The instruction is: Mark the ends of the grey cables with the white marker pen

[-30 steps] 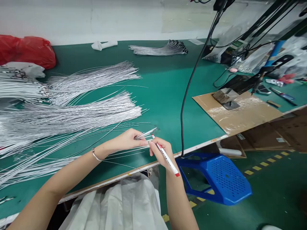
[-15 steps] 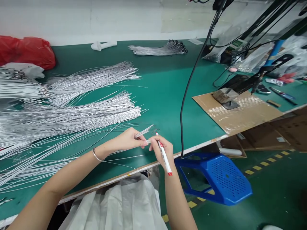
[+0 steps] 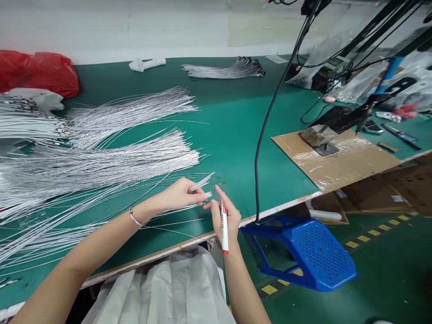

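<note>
My left hand (image 3: 189, 194) is closed around a small bunch of thin white wires (image 3: 202, 181), whose ends stick out past the fingers to the right. Close by on the right, my right hand (image 3: 227, 218) holds a white marker pen (image 3: 224, 229) with red print and a red end, pointing down toward my body. Its index finger is stretched up, and thumb and fingers are near the wire ends; whether they touch them I cannot tell. Loose wires (image 3: 101, 204) lie under my left forearm. A thick pile of wires (image 3: 135, 162) rests just behind them.
Another wire bundle (image 3: 145, 105) lies farther back, and a dark-tipped bundle (image 3: 226, 69) is near the wall. A black cable (image 3: 258, 171) hangs over the bench's front edge. Cardboard (image 3: 337, 157) covers the right side. A blue stool (image 3: 313, 252) stands below. A red bag (image 3: 37, 74) sits at the left.
My right hand has shifted slightly left and its index finger has straightened upward. The marker has swung from slanted to nearly upright in view. My left hand keeps its wires, barely moved.
</note>
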### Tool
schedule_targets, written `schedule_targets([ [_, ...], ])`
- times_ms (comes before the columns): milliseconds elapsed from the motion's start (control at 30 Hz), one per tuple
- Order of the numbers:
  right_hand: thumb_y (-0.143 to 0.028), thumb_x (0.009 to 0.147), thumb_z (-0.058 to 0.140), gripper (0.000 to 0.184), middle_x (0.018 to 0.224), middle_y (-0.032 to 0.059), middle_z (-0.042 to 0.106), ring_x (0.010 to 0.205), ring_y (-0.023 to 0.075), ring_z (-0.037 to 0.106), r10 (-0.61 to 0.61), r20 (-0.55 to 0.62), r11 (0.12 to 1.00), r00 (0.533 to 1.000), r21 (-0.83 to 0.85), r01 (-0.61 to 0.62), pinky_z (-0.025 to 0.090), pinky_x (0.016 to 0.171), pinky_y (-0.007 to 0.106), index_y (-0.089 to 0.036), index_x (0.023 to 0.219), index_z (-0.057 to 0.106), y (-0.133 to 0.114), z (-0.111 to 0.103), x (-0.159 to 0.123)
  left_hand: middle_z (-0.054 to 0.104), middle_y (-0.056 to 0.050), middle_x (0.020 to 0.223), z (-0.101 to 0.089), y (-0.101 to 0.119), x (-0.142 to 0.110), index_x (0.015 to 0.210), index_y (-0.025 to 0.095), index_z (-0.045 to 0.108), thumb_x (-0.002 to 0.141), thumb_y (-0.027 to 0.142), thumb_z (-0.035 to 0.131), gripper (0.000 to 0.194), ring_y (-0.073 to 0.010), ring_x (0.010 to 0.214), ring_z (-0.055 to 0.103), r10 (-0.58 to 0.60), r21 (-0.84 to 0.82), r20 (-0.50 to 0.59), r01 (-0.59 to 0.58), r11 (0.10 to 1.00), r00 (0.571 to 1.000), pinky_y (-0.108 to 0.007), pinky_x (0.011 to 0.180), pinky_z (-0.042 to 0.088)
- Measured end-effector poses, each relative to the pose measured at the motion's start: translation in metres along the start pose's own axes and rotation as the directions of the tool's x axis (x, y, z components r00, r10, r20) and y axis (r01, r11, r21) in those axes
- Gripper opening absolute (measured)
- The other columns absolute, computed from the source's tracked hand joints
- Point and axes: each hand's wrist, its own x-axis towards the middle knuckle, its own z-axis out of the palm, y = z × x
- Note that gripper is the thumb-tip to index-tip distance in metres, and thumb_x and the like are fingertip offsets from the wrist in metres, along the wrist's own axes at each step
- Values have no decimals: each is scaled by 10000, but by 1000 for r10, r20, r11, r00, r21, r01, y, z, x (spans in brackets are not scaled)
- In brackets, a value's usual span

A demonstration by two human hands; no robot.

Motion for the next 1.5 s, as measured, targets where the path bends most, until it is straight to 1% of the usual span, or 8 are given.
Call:
schedule_targets([
  [167,-350,833,548,189,464,-54,513,417,96,455,92,142,994,985,40,-99,380,472,226,-204,715,533,-2,-7,12,501,23,531,2,-2,-2,707,120,666,832,407,519,346,-64,469,307,18,79,61,-23,997,998,-209,459,220],
  [400,-379,851,537,305,420,-68,466,400,75,383,118,263,973,958,160,-164,349,487,223,-199,616,464,0,-11,18,625,-13,664,4,-1,-3,742,124,666,818,365,530,287,-85,550,440,6,91,89,-14,996,996,-199,502,289],
  [600,-319,913,434,298,596,-7,663,523,119,557,52,23,998,998,46,-53,460,589,261,-173,1090,625,7,-3,3,580,5,613,-1,4,-1,721,122,652,826,387,524,313,-71,507,395,26,45,51,-28,999,998,-200,488,277],
  [933,-154,844,516,440,617,18,675,528,140,573,-363,55,873,930,-329,360,471,611,296,-170,1284,534,11,1,-4,608,-12,627,2,-8,5,719,111,653,816,373,540,302,-83,540,457,26,-46,28,-25,999,999,-201,514,321],
  [1100,-258,894,445,399,641,15,685,555,145,574,-187,92,955,978,-217,203,484,649,296,-183,1277,526,15,-7,-6,608,-10,634,5,-13,10,716,112,639,814,382,547,301,-89,574,485,17,-44,42,-15,999,999,-200,544,344],
  [1200,-437,919,322,454,678,16,667,518,135,538,-50,-77,998,996,37,53,458,534,267,-192,1263,490,24,-11,-5,622,-22,635,8,-25,17,700,107,644,807,383,546,312,-94,578,500,13,-19,80,-11,1000,997,-202,552,349],
  [1300,-500,876,397,362,673,2,600,540,124,535,17,-259,962,966,268,55,441,497,243,-205,948,595,34,-12,-2,656,-41,678,12,-41,23,688,106,660,791,365,550,300,-105,623,540,-34,-12,118,36,999,992,-198,581,364],
  [1500,-334,761,615,175,602,10,632,508,132,589,280,-137,953,950,160,-258,480,514,248,-170,702,597,32,-10,1,647,-21,625,15,-51,29,667,115,681,756,323,558,257,-89,542,481,-122,56,137,116,992,983,-197,521,313],
])
